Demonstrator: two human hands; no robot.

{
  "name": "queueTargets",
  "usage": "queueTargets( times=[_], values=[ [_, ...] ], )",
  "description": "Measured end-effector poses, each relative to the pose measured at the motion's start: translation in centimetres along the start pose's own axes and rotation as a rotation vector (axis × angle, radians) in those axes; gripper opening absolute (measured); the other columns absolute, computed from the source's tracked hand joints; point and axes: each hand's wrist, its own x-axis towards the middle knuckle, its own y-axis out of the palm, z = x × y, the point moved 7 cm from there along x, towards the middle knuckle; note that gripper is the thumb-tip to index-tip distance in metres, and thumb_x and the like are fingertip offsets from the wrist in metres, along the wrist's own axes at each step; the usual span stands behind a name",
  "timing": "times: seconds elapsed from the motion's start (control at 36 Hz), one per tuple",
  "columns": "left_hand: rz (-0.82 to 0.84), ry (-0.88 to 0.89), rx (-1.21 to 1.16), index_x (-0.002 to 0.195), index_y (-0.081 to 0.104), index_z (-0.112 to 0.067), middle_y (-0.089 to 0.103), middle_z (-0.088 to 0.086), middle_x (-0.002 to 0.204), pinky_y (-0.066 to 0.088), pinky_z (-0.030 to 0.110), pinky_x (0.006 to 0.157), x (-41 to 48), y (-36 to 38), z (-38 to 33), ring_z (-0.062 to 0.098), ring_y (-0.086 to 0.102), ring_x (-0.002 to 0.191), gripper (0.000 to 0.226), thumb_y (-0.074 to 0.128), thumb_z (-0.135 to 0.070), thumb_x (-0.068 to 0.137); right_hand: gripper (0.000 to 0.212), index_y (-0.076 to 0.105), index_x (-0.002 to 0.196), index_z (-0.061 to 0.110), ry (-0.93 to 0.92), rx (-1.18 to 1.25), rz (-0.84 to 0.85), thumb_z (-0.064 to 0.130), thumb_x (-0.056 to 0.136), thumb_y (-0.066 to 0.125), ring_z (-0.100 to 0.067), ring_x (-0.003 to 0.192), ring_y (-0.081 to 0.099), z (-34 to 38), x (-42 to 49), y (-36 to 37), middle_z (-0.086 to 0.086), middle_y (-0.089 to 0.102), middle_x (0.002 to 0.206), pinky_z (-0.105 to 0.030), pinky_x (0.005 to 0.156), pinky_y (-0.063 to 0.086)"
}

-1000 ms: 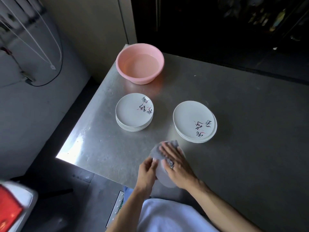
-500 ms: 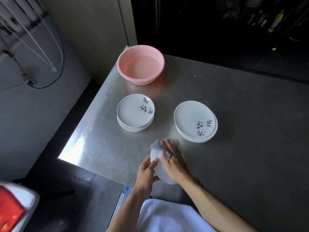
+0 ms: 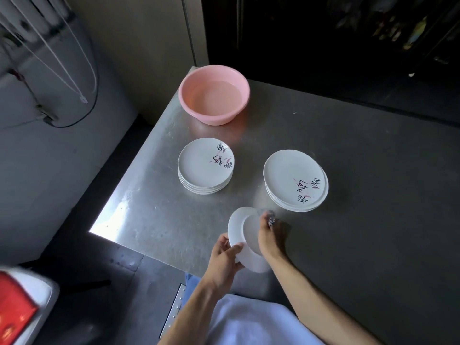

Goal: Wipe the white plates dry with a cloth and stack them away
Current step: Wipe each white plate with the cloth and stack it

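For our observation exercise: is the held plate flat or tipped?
Tipped. The plate stands steeply on edge above the table; left hand grips its rim, right hand holds a cloth against it.

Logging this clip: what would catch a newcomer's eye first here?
The pink basin stands out at the far corner of the metal table. Nearer sit a left stack and a right stack of white lettered plates, apart. At the near edge, the left hand grips a tilted plate while the right hand holds a cloth to it.
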Motion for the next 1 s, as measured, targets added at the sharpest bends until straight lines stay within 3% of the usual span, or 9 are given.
queueTargets(
  times=[0.11,0.19,0.28,0.36,0.44,0.5,0.61,0.81,1.0],
  values=[
    [0.01,0.031,0.09,0.123,0.07,-0.025,0.077,0.005,0.112,0.058,0.031,0.072,0.3,0.2,-1.7,0.019,0.073,0.094,0.031,0.064,-0.022,0.094,0.044,0.053,0.132,0.02,-0.469,0.137,0.097,0.04,0.102,0.028,-0.027,0.12,0.053,3.3,-2.4,0.5,0.002,0.055,0.126,-0.042,0.106,0.039],
    [0.028,0.02,0.184,0.117,0.075,-0.017,0.077,0.012,0.111,0.058,0.029,0.07,0.4,0.1,-2.4,0.019,0.072,0.092,0.028,0.063,-0.023,0.093,0.049,0.041,0.151,0.018,-0.809,-0.024,0.302,0.037,0.107,0.029,-0.013,0.15,0.022,3.5,-4.5,2.2,0.007,0.037,0.157,-0.031,0.123,0.014],
    [0.05,-0.027,0.176,0.124,0.074,-0.016,0.076,0.013,0.114,0.06,0.036,0.075,0.3,-0.1,-2.0,0.023,0.072,0.097,0.028,0.058,-0.017,0.102,0.047,0.05,0.145,0.016,-0.664,-0.087,0.192,0.031,0.105,0.032,-0.014,0.147,0.025,1.9,-2.7,1.4,0.005,0.041,0.154,-0.044,0.122,0.022],
    [0.045,-0.05,0.164,0.128,0.073,-0.022,0.075,0.013,0.119,0.06,0.04,0.079,0.2,-0.3,-1.9,0.026,0.07,0.1,0.03,0.056,-0.016,0.105,0.045,0.054,0.14,0.012,-0.213,-0.068,0.11,0.029,0.106,0.03,-0.03,0.132,0.043,0.4,-0.4,0.2,-0.012,0.054,0.14,-0.048,0.114,0.029],
    [0.054,-0.058,0.183,0.128,0.073,-0.02,0.076,0.012,0.119,0.06,0.039,0.078,0.2,-0.3,-1.9,0.025,0.071,0.101,0.03,0.055,-0.014,0.105,0.05,0.05,0.143,0.007,-0.505,-0.126,0.175,0.032,0.105,0.03,-0.03,0.134,0.044,2.5,-2.5,0.8,-0.013,0.054,0.141,-0.044,0.116,0.028],
    [0.064,-0.061,0.213,0.123,0.073,-0.012,0.078,0.013,0.112,0.061,0.038,0.076,0.2,-0.5,-1.8,0.024,0.074,0.097,0.028,0.052,-0.007,0.104,0.055,0.035,0.153,0.017,-0.761,-0.133,0.305,0.041,0.104,0.029,-0.016,0.15,0.022,3.2,-5.2,1.6,0.001,0.037,0.159,-0.037,0.124,0.013],
    [0.109,-0.04,0.239,0.12,0.074,-0.009,0.077,0.015,0.115,0.061,0.038,0.078,0.1,-0.6,-1.6,0.029,0.074,0.103,0.025,0.053,-0.008,0.106,0.048,0.033,0.153,0.028,-0.835,-0.201,0.397,0.039,0.106,0.036,-0.013,0.154,0.005,2.3,-5.2,2.3,0.013,0.02,0.163,-0.033,0.124,-0.001],
    [0.011,0.012,0.025,0.119,0.06,-0.015,0.068,0.015,0.114,0.06,0.042,0.072,0.7,-0.8,-1.5,0.025,0.068,0.093,0.017,0.059,-0.01,0.103,0.057,0.046,0.145,0.008,-0.045,0.074,0.093,0.042,0.103,0.028,-0.036,0.135,0.04,0.0,0.6,-0.3,-0.019,0.046,0.147,-0.043,0.115,0.03],
    [0.015,-0.031,0.171,0.101,0.076,-0.034,0.078,0.005,0.103,0.058,0.032,0.066,1.0,-0.7,-2.2,0.014,0.074,0.086,0.021,0.057,-0.033,0.093,0.052,0.024,0.155,0.026,-0.762,-0.081,0.388,0.038,0.105,0.033,-0.004,0.153,0.0,4.6,-4.5,2.4,0.017,0.016,0.161,-0.024,0.123,-0.001]
  ],
)
